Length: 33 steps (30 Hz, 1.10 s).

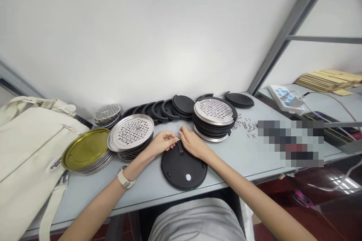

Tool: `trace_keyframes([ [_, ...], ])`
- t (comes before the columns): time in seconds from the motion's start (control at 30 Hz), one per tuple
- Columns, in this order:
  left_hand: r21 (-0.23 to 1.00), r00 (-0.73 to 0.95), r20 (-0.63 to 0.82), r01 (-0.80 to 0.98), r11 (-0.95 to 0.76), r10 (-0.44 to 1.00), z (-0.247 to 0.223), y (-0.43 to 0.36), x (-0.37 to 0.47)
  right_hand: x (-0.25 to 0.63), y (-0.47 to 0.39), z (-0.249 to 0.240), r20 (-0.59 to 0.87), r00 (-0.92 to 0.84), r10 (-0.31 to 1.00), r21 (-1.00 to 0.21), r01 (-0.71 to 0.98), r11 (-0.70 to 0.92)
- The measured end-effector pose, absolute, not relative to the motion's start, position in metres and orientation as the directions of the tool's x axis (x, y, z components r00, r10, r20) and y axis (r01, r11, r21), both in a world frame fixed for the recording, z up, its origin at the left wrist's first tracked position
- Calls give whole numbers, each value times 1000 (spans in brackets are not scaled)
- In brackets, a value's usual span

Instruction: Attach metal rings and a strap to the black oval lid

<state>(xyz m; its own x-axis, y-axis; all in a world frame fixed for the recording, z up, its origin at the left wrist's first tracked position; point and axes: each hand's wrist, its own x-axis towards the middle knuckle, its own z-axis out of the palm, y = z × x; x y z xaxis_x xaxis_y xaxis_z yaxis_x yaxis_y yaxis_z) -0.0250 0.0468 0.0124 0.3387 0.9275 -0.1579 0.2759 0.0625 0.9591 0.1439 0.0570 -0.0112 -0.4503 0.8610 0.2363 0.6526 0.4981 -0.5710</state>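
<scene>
In front of me on the table lies a black round lid (pixel 185 171) with a short slotted strip and a white oval spot. At its far edge, the thumb and fingers of my left hand (pixel 165 141) pinch a tiny shiny metal piece (pixel 178 140), largely hidden by the fingertips. My right hand (pixel 194 143) is closed over the lid's upper right edge, its fingertips close to that metal piece. Just beyond my left hand is a stack topped by a perforated metal grater disc (pixel 132 131). Past my right hand stands another stack with a grater disc (pixel 214 110) on top.
Gold-coloured round plates (pixel 86 148) are stacked at left beside a cream bag (pixel 31 158). Black round lids (pixel 158 110) overlap along the wall, with more black lids (pixel 240 99) at the back right. Small metal rings (pixel 250 127) lie scattered near a blurred patch. A metal frame post (pixel 278 52) rises at right.
</scene>
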Motion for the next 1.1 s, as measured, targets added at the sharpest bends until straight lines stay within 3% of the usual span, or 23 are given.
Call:
trace_keyframes([
  [0.73,963,352,-153,264,58,923,10,48,-24,145,59,-11,218,-492,843,-606,609,512],
  [1.1,950,434,-235,291,112,870,19,56,-29,141,65,-5,154,-396,905,-528,741,414],
])
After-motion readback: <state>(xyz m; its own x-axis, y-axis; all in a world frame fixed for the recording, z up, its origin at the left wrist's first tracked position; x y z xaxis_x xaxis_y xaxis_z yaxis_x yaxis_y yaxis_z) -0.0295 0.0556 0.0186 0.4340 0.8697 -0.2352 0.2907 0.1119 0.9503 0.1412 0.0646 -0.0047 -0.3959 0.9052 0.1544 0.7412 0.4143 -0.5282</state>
